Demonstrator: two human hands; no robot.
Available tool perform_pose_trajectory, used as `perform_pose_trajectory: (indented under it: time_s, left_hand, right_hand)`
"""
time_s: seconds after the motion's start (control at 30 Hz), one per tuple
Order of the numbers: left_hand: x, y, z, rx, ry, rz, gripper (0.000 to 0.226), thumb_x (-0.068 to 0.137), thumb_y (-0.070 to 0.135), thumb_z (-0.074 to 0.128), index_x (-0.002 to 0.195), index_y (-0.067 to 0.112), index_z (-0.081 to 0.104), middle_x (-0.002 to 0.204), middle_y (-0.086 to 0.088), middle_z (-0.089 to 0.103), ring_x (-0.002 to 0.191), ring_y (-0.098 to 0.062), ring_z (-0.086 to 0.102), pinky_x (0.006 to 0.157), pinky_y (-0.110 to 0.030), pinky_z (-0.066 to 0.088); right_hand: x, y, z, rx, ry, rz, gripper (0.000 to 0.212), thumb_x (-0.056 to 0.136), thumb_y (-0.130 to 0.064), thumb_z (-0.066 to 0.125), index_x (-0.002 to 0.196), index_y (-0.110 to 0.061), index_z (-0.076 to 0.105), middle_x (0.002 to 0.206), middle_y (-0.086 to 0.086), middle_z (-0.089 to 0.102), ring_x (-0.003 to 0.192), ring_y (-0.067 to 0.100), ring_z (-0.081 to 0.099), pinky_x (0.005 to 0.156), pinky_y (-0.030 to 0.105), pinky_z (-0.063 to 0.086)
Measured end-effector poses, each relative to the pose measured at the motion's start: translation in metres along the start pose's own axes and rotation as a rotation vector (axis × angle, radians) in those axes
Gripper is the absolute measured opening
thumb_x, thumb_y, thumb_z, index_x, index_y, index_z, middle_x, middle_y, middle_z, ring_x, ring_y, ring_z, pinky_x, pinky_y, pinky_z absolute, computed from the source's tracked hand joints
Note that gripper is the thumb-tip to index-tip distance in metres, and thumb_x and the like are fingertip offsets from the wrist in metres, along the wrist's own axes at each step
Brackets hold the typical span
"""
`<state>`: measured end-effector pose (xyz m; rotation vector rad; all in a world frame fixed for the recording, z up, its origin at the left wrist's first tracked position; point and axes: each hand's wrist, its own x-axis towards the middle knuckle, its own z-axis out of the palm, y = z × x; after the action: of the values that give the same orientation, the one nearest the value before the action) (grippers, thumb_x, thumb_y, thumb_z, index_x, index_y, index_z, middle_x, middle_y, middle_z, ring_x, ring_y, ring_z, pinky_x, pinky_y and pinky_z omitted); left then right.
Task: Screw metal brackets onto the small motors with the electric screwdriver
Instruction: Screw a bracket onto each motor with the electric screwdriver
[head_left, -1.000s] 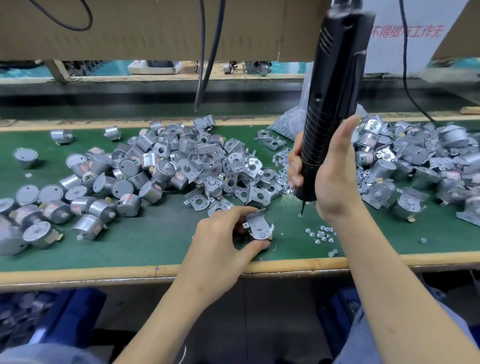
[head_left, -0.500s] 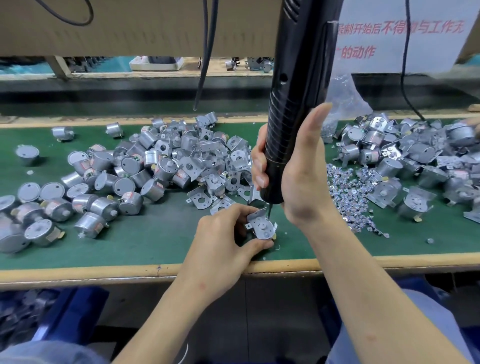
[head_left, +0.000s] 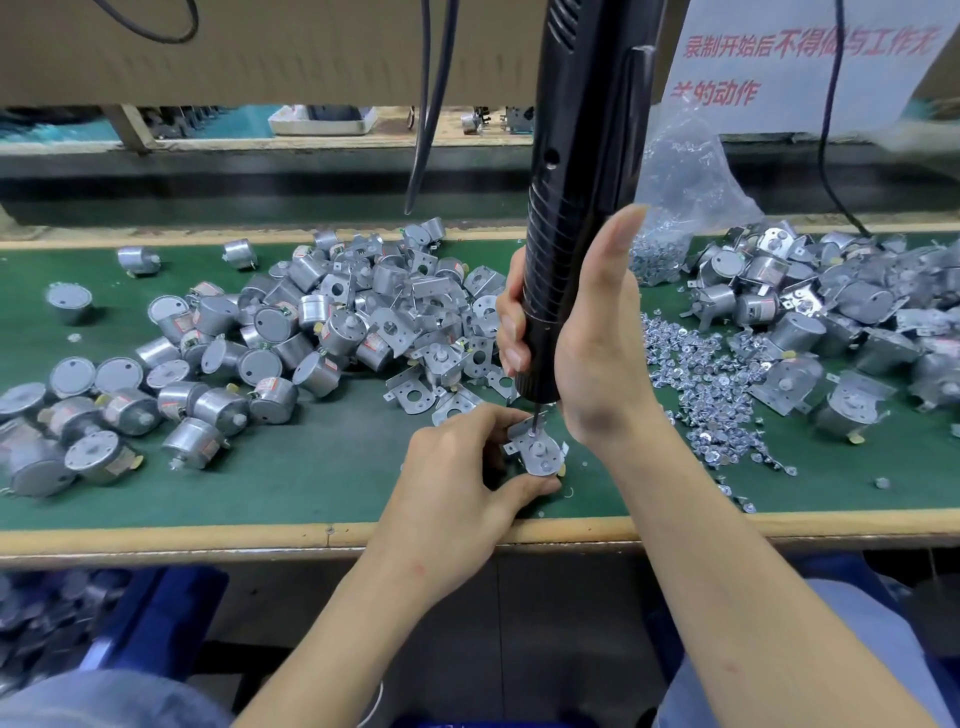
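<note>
Gleaming grey bracket, black screwdriver upright

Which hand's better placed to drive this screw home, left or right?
Right. The right hand grips the electric screwdriver, bit tip down on the bracket. The left hand is occupied, pinching that bracket steady near the table edge.

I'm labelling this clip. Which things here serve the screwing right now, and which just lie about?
In use: electric screwdriver, gripped by the right hand; bracketed motor, held by the left hand.
Lying about: heap of motors and brackets, scattered screws, screw bag, hanging cables.
</note>
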<state>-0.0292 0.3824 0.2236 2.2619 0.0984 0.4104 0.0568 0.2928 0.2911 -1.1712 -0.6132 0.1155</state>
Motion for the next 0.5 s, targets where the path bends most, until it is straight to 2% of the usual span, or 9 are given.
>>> perform_pose_trajectory:
  time_s: [0.27, 0.5]
  left_hand:
    - [0.0000, -0.0001, 0.0001, 0.019, -0.004, -0.004, 0.048, 0.070, 0.044, 0.086, 0.112, 0.030, 0.068, 0.090, 0.016, 0.070, 0.083, -0.003, 0.059, 0.072, -0.014, 0.044]
    - [0.0006, -0.0005, 0.0006, 0.027, -0.005, 0.005, 0.047, 0.071, 0.043, 0.085, 0.113, 0.030, 0.067, 0.090, 0.018, 0.069, 0.082, -0.002, 0.059, 0.070, -0.011, 0.043]
  right_hand:
    - [-0.0011, 0.0010, -0.0007, 0.025, -0.008, -0.008, 0.075, 0.067, -0.092, 0.036, 0.066, -0.020, 0.056, 0.054, 0.001, 0.050, 0.041, 0.019, 0.044, 0.047, 0.026, 0.040]
    - [-0.0022, 0.0018, -0.0012, 0.005, -0.005, -0.014, 0.076, 0.069, -0.090, 0.034, 0.067, -0.017, 0.054, 0.053, 0.001, 0.050, 0.041, 0.019, 0.043, 0.046, 0.026, 0.039]
